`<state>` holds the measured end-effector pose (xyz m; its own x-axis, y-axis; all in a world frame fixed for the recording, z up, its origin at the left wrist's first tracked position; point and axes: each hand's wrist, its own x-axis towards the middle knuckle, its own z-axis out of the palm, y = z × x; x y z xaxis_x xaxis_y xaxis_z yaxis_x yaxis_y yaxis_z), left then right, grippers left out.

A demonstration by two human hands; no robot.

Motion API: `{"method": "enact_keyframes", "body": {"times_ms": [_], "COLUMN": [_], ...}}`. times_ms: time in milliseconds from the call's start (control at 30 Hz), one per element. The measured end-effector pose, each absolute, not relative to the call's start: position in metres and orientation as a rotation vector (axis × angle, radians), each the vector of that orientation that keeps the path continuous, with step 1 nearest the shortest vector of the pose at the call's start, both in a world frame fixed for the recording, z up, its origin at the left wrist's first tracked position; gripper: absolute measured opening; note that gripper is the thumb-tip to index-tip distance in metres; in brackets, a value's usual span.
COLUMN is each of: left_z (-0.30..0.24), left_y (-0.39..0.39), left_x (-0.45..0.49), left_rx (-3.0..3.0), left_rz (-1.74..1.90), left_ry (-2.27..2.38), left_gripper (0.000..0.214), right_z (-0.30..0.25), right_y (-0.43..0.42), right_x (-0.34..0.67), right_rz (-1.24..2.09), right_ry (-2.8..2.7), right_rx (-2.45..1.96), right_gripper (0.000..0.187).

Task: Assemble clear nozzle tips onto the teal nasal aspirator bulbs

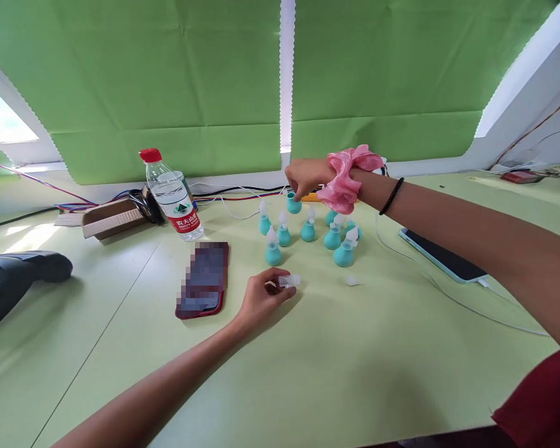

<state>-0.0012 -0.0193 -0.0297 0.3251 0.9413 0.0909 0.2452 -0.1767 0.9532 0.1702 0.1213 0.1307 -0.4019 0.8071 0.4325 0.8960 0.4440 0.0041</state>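
Near the middle of the table, my left hand point(260, 297) pinches a small translucent plastic tube point(289, 280) between thumb and fingers. My right hand point(307, 175) reaches to the back, its fingers closed at the rim of a teal vase-shaped base point(292, 205) that shows no flame-shaped top. Just in front of it stand several similar teal pieces with white flame-shaped tops, such as a tealight lamp point(273, 253) and another lamp point(344, 256). A loose white flame-shaped piece point(351, 280) lies to the right of my left hand.
A red-capped water bottle point(175, 199) stands at the back left, beside an open cardboard box point(114, 219). A phone in a red case point(202, 280) lies left of my left hand. Under my right forearm, another phone point(443, 255) is plugged into a white cable point(490, 320).
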Motion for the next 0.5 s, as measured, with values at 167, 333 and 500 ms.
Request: {"method": "enact_keyframes", "body": {"times_ms": [167,333,500], "left_z": [-0.029,-0.029,-0.028], "left_y": [-0.020,-0.020,-0.021], "left_x": [-0.002,-0.002,-0.001], "left_rx": [1.665,1.636,1.598], "left_rz": [0.925,0.932,0.963], "left_ry": [1.099,1.117,1.127], "left_gripper": [0.029,0.030,0.029], "right_z": [0.146,0.173,0.130], "right_y": [0.116,0.090,0.047], "right_x": [0.167,0.173,0.176], "right_rz": [-0.316,-0.271,-0.159], "right_ry": [-2.708,-2.861,-2.759], "right_rx": [-1.522,-1.315,-1.183], "right_gripper": [0.023,0.013,0.015]}}
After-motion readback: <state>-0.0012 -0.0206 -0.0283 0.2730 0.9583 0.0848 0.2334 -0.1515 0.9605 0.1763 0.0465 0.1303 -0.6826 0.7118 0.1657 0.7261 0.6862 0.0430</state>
